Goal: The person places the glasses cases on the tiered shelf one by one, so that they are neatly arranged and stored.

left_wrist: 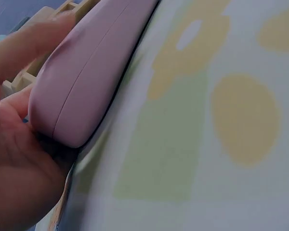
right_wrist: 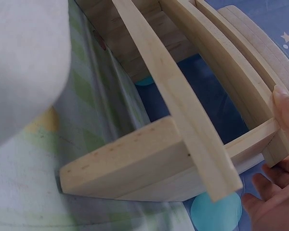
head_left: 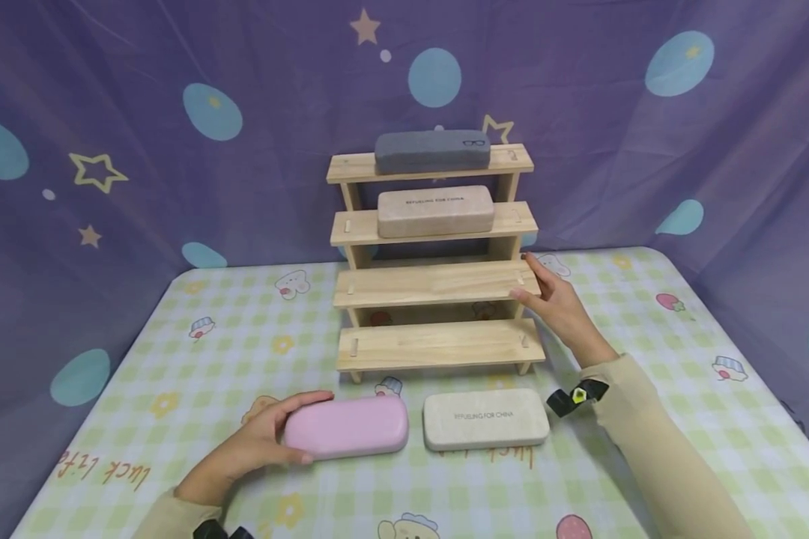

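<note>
- Left hand (head_left: 252, 448): grips the left end of the pink case (head_left: 346, 427), thumb on the near side and fingers curled over the far top edge. In the left wrist view the palm (left_wrist: 19, 163) cups the rounded end of the case (left_wrist: 86, 72).
- Pink case: lies flat on the table (head_left: 175, 352), in front of the rack (head_left: 438, 346) and left of centre, its long side running left to right.
- Beige case (head_left: 485, 418): lies flat on the table just right of the pink case, a narrow gap between them; printed lettering on its lid.
- Right hand (head_left: 558, 305): rests against the right end of the rack at the second shelf from the bottom (head_left: 435, 283), fingers fairly straight and relaxed, grasping nothing. In the right wrist view a fingertip (right_wrist: 285, 103) touches the end of a shelf board (right_wrist: 274, 139).
- Rack: wooden, four stepped shelves, standing at the back middle of the table. The two lower shelves carry nothing.
- Tan case (head_left: 435, 211): lies on the third shelf from the bottom.
- Grey case (head_left: 433, 151): lies on the top shelf, a small glasses mark on its right end.
- Table: covered by a green checked cloth with cartoon prints.
- Backdrop (head_left: 141, 90): purple cloth with stars and blue spots.
</note>
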The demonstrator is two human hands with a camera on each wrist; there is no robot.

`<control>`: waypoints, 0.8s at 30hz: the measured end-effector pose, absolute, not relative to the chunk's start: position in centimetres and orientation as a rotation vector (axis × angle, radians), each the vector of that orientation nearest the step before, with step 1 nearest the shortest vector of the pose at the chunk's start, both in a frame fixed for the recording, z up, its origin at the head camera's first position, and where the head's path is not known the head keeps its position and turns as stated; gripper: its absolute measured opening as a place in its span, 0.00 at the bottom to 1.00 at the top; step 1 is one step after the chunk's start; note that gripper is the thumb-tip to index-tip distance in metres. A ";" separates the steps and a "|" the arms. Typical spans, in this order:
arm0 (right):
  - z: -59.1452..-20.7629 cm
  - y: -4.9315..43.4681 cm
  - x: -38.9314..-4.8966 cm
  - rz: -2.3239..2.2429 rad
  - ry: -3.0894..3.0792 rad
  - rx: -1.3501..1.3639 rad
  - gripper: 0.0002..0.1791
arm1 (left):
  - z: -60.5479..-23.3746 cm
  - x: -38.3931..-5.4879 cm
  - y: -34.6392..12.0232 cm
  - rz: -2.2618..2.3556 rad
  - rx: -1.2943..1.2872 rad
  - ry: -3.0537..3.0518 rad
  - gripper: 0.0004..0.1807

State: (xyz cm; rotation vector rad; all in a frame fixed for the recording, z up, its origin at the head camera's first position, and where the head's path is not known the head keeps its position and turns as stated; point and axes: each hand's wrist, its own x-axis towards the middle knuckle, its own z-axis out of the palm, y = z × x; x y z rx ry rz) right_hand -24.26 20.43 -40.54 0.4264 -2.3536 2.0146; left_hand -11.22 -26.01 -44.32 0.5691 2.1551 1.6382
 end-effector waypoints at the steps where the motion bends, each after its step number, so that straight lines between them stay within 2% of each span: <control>1: -40.5 20.4 -24.3 2.013 -2.356 0.424 0.43 | -44.3 -11.3 -26.0 1.636 0.582 2.142 0.44; 11: -40.4 20.5 -24.1 2.004 -2.373 0.413 0.43 | -44.3 -11.5 -25.8 1.583 0.672 2.094 0.51; 24: -40.5 20.5 -24.3 2.011 -2.352 0.429 0.43 | -44.5 -11.6 -26.2 1.502 0.670 2.190 0.48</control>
